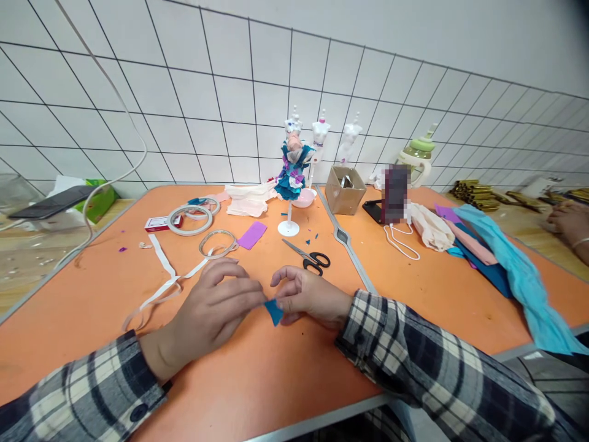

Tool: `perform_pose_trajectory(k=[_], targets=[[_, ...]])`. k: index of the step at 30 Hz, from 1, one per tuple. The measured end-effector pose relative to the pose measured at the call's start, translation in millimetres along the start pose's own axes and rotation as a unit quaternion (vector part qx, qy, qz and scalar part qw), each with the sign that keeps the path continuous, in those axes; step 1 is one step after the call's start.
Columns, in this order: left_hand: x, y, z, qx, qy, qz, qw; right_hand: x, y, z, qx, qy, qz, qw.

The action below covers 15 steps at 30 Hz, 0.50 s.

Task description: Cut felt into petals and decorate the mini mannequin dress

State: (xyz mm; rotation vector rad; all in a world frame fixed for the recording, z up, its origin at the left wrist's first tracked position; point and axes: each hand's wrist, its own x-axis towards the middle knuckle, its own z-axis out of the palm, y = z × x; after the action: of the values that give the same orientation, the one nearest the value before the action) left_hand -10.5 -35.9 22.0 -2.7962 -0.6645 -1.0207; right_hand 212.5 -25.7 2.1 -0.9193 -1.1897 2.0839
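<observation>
A small blue piece of crepe paper [274,312] is held just above the orange table. My right hand [306,296] pinches it between thumb and fingers from the right. At its upper left corner, the fingertips of my left hand [216,307] are closed on the paper. Beyond my hands lie black-handled scissors [313,261], blades partly apart, with tiny blue scraps around them. A purple paper rectangle [253,236] rests left of the scissors. Farther back, a small white dress form [293,126] wears a ruffled blue, purple and peach dress [293,169].
Rolls of tape [189,220], white ribbon [161,258] and a red-and-white box [161,223] lie at left. Two bare dress forms stand behind a cardboard box [346,191]. Colored crepe sheets [510,258] overhang the right edge. Another person's hand [570,224] shows at far right.
</observation>
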Motion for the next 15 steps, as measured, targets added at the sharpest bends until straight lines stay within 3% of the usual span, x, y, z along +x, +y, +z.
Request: perform_pose_trajectory(k=[4,10,15], targets=[[1.3,2.2,-5.6,-0.006,-0.061,0.074,0.995,0.7,-1.5,-8.7,-0.088,-0.066,-0.023,0.994],[8.2,1.6,-3.0,-0.025,-0.171,0.082,0.982,-0.4,-1.2,-9.2,-0.245,-0.058,-0.124,0.96],[7.7,2.4,2.9,-0.039,-0.207,0.062,0.976,-3.7,-2.2,-6.0,-0.361,-0.025,-0.19,0.912]])
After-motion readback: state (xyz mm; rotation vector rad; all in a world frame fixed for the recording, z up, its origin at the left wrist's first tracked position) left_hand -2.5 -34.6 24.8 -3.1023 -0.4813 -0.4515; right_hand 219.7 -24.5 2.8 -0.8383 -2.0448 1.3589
